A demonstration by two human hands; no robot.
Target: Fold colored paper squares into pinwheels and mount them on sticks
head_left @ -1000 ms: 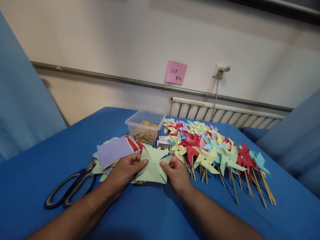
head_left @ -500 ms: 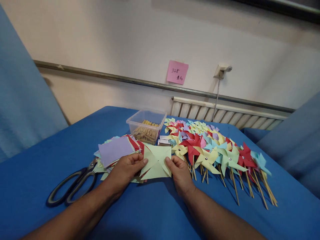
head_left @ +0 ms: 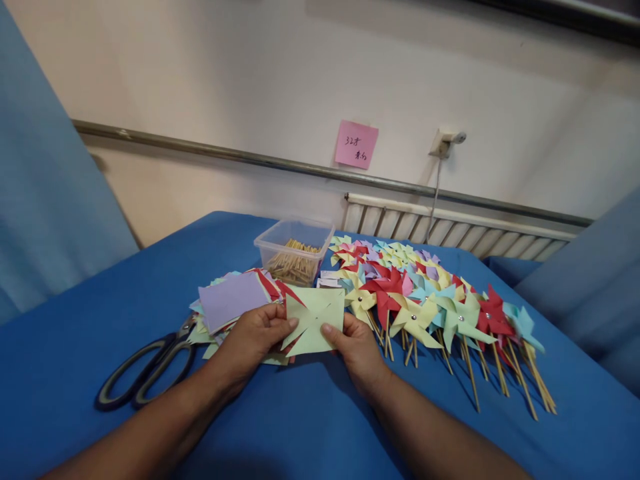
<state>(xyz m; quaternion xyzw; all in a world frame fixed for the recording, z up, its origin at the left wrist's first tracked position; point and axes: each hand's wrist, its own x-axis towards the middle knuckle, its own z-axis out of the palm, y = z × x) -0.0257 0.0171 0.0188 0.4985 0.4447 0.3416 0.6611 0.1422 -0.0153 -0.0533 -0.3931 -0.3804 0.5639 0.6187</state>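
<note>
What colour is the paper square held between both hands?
Pale green paper square, pinched by left hand and right hand; head view.

Both hands, left (head_left: 253,333) and right (head_left: 356,347), pinch a pale green cut paper square (head_left: 315,319); pinwheels (head_left: 425,303) lie just right.

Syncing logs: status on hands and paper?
Left hand and right hand pinch green paper square, lifted off blue table. Nothing obstructing.
</note>
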